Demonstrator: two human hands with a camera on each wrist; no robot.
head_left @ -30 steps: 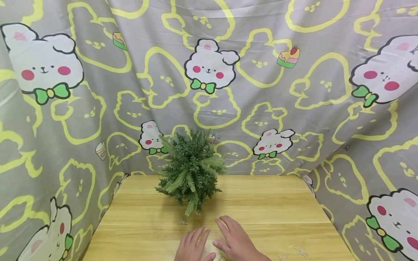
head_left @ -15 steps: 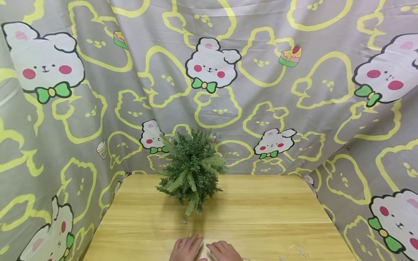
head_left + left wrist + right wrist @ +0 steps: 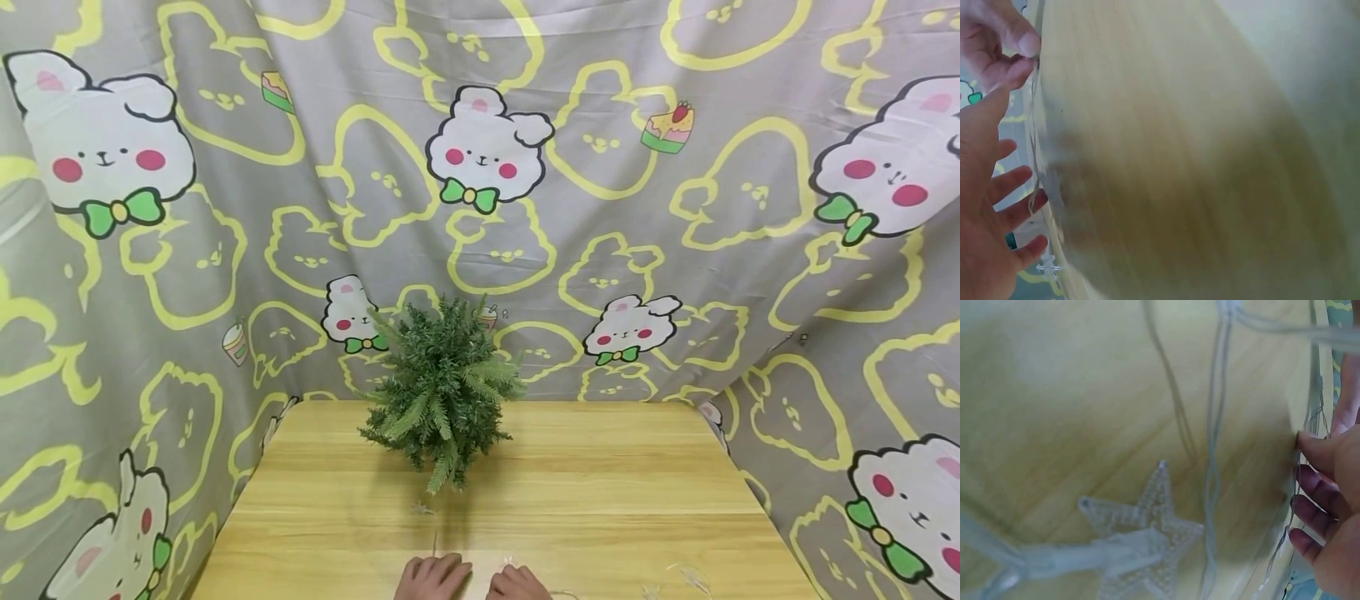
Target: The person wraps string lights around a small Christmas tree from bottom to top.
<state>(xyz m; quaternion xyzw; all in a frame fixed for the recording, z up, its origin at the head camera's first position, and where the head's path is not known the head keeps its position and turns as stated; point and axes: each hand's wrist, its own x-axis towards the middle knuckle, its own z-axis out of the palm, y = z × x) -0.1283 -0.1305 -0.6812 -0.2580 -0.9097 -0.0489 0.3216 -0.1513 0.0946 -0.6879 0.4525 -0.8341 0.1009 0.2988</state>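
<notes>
Low in the head view, two hands lie side by side over the wooden surface (image 3: pixel 600 492), just apart from each other. The right hand (image 3: pixel 517 583) pinches a thin clear cord (image 3: pixel 1034 137) between thumb and finger, its other fingers bent loosely beside the strand. The left hand (image 3: pixel 433 577) is relaxed, holding nothing firmly: its thumb reaches toward the right hand, and its fingers are spread, with the cord running past the fingertips. A clear star (image 3: pixel 1147 540) on twisted wire shows close up in the right wrist view, over the surface, and another clear ornament (image 3: pixel 1048 267) hangs near the left hand's lowest finger. Beyond both hands stands a bushy green artificial tree (image 3: pixel 442 392), untouched, toward the back of the surface, before a grey curtain (image 3: pixel 510 275) printed with rabbits.
</notes>
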